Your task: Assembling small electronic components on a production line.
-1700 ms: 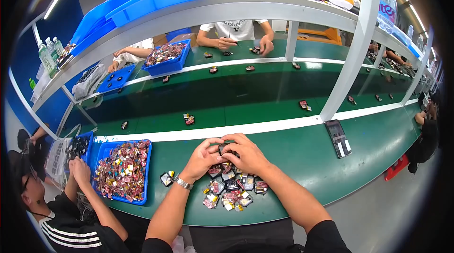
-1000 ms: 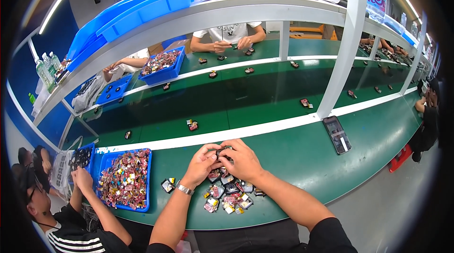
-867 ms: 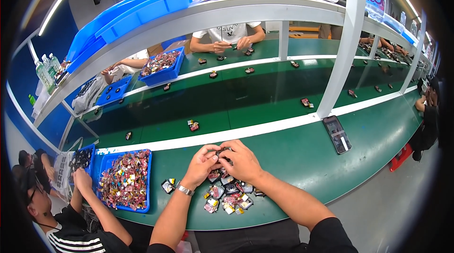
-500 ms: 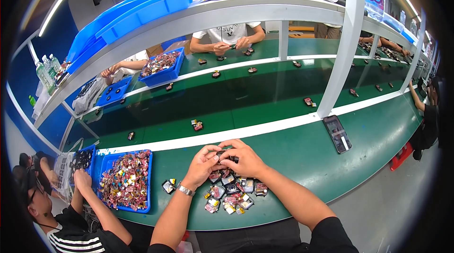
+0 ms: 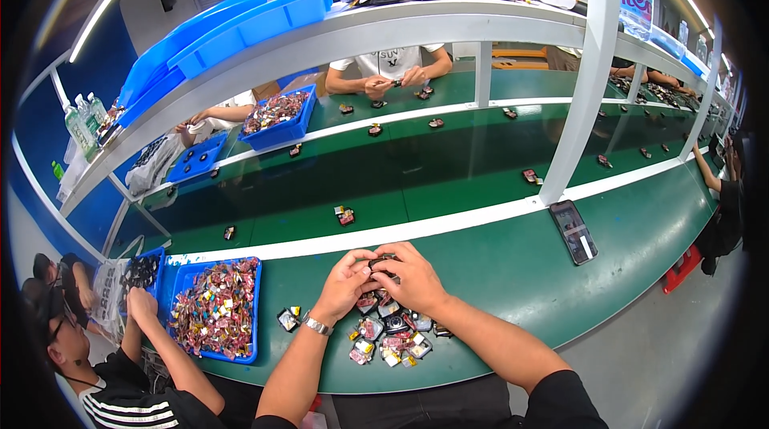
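Note:
My left hand [image 5: 346,282] and my right hand [image 5: 412,277] meet over the near edge of the green table [image 5: 497,261], fingers pinched together on one small dark part [image 5: 380,261] between them. A silver watch sits on my left wrist. Just below my hands lies a pile of small dark and coloured parts [image 5: 390,335]. A single similar part [image 5: 287,318] lies to the left of the pile.
A blue bin [image 5: 215,309] full of coloured parts stands at my left, where a neighbouring person's hand [image 5: 140,305] works. A black phone [image 5: 573,231] lies to the right. A green conveyor belt [image 5: 336,181] carries scattered parts. People sit across. White shelf posts [image 5: 578,100] rise ahead.
My hands stay together over the pile with only small finger movements. Loose parts on the belt have drifted slightly to the right.

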Tool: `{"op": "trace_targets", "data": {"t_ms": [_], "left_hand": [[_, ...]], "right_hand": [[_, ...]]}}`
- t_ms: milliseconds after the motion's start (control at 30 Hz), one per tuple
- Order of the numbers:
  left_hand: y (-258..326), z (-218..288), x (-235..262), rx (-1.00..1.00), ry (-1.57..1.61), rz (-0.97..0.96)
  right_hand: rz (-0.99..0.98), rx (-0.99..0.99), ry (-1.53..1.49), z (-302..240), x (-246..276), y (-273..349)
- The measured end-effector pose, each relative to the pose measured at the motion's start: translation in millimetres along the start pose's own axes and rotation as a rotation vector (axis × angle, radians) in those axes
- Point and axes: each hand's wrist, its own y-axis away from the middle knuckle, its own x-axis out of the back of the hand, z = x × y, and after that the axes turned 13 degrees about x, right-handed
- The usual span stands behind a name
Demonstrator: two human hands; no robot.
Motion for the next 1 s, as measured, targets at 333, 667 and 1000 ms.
{"op": "trace_targets", "data": {"t_ms": [333,667,1000], "left_hand": [[-1,-2,3,-0.002,0.019,0.006],[-2,-5,4,-0.029,0.018,0.002],[-2,-8,9,-0.070,0.012,-0.018]], "right_hand": [[0.024,0.004,-0.040,-1,2,-1],[0.057,0.005,0.021,-2,-1,1],[0.096,0.093,-0.049,-9,3,-6]]}}
